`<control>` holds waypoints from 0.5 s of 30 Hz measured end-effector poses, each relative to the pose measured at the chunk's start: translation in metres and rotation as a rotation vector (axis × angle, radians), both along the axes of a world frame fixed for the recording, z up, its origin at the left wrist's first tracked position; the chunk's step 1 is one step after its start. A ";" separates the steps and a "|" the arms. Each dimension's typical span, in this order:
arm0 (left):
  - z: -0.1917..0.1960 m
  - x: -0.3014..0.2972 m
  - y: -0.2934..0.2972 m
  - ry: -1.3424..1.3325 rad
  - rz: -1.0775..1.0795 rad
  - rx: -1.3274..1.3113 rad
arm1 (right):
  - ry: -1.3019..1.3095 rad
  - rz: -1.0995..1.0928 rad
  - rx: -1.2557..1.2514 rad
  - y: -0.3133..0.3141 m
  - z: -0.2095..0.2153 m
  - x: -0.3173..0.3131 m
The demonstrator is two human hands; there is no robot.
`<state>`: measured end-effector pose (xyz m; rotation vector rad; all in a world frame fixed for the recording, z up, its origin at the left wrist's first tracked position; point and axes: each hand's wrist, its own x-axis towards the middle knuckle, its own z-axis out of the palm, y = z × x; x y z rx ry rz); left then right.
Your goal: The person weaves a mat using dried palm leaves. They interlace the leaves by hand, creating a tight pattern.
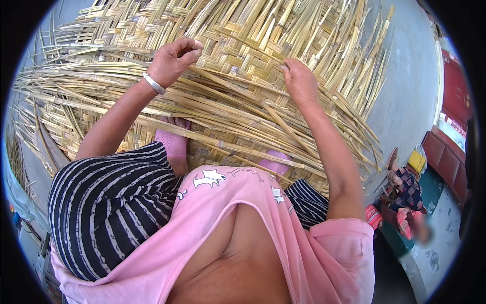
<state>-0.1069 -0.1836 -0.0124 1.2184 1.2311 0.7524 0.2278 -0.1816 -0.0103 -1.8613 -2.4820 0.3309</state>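
Note:
A large mat of flat, straw-coloured reed strips (248,66) lies in front of me, partly woven in a diagonal pattern. My left hand (174,60), with a white band (154,84) at its wrist, is over the mat's middle. Its fingers are curled, thumb and forefinger tips close together; anything between them is too small to make out. Farther right, my right hand (299,81) pinches a reed strip at the woven part's edge. Many long loose strips (217,109) run crosswise between my hands and my feet.
My feet, in pink slippers (172,143), rest on the mat's near part. Strip ends fan out at the right over a grey floor (410,66). Another person (407,192) is at the far right, near a dark red bench (445,162) and a yellow object (417,161).

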 end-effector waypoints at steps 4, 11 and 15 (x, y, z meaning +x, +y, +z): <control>0.017 0.024 -0.002 -0.194 0.038 -0.331 | 0.213 0.125 -0.070 0.008 0.025 -0.064; 0.013 0.011 0.015 -0.553 0.201 -0.328 | 0.383 0.062 -0.221 0.021 0.038 -0.117; 0.006 -0.019 0.030 -0.517 0.430 -0.355 | 0.397 -0.040 -0.308 0.024 0.042 -0.096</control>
